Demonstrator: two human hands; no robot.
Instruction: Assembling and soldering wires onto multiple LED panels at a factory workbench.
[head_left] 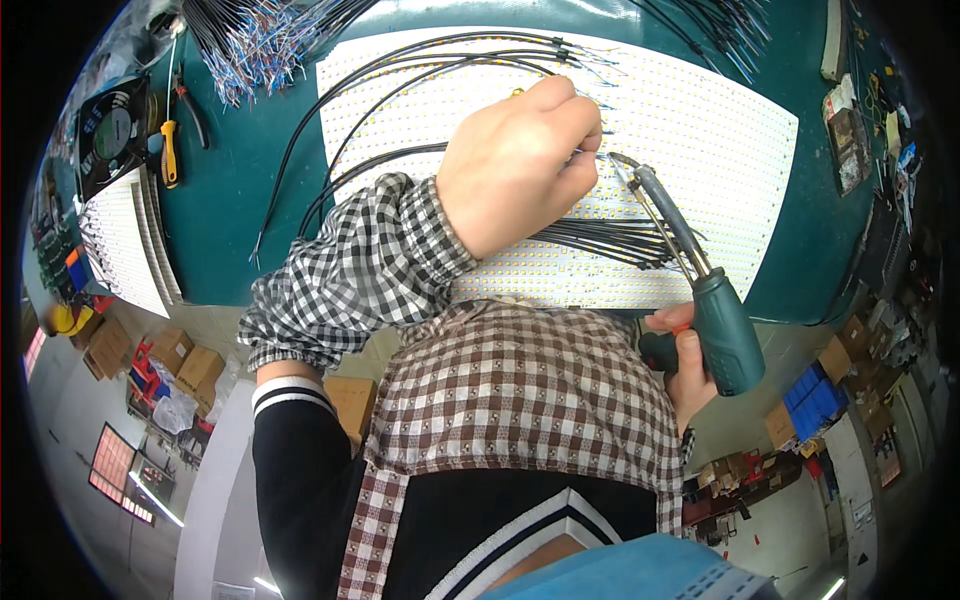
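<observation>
My left hand [525,165] is closed in a pinch over the white LED board [725,165], on a black cable [395,158] that runs in from the left. Thin wire ends show just past its fingertips. Low on the right, my right hand [688,375] grips the green handle of a soldering gun [727,335]. The iron's tip points up and left, close to those wire ends; whether they touch I cannot tell. More black cables [440,50] with stripped coloured ends lie across the board's upper left. Another cable bundle [610,242] rests below my left hand.
The board lies on a green table [235,215]. To the left are a yellow screwdriver [169,150], pliers [188,105], a black fan [115,125] and stacked white boards [130,240]. Loose wire bundles [250,55] lie at the back. A small box [848,135] sits at the right edge.
</observation>
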